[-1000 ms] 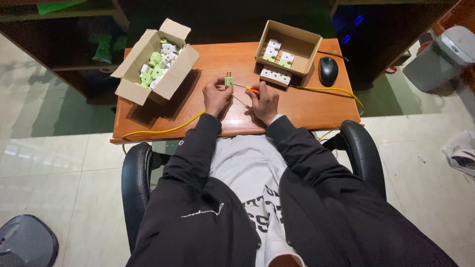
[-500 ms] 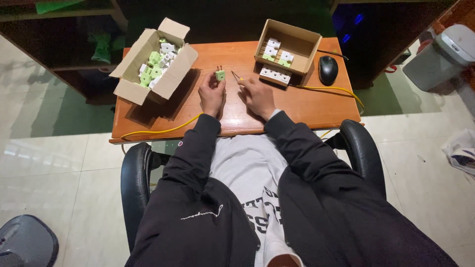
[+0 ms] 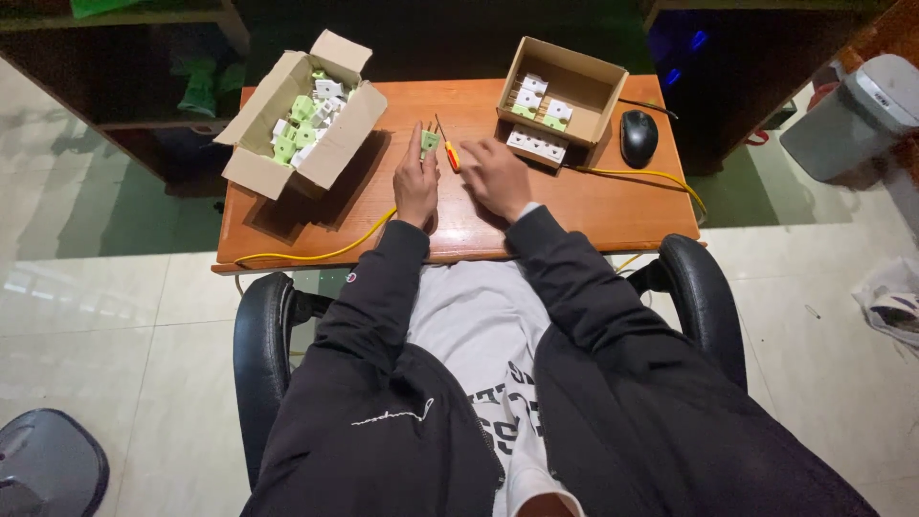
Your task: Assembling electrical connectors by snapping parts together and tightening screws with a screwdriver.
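Left hand: your left hand [image 3: 417,182] lay on the desk [image 3: 613,206], fingers closed on a small green plug [image 3: 430,143] held up at the fingertips, prongs pointing away from you.
Right hand: your right hand [image 3: 496,177] rested palm down, fingers spread loose and holding nothing; it lay just right of the screwdriver [image 3: 447,149].
Screwdriver: it lay flat on the desk between your two hands, orange handle toward you, thin shaft pointing away, just beside the plug.
Change, right hand: a second ago you had the screwdriver in your right hand, its tip close to the plug; half a second ago it was still up at your fingers. By this moment you had let it go and it sat on the wood.
Change, left hand: your grip on the plug stayed the same through all three frames, though the hand had shifted a little forward.
Left box: an open carton [image 3: 299,124] stood at the far left corner, flaps up, holding a heap of green and white parts.
Right box: a smaller carton [image 3: 574,77] stood at the far right, with white and green pieces inside; a white block [image 3: 537,146] lay at its near edge.
Mouse: a black mouse [image 3: 638,137] sat right of that carton.
Cable: a yellow cable [image 3: 330,252] ran along the near edge, left of your left arm.
Boxes, mouse, cable: none had moved since the earlier frames.
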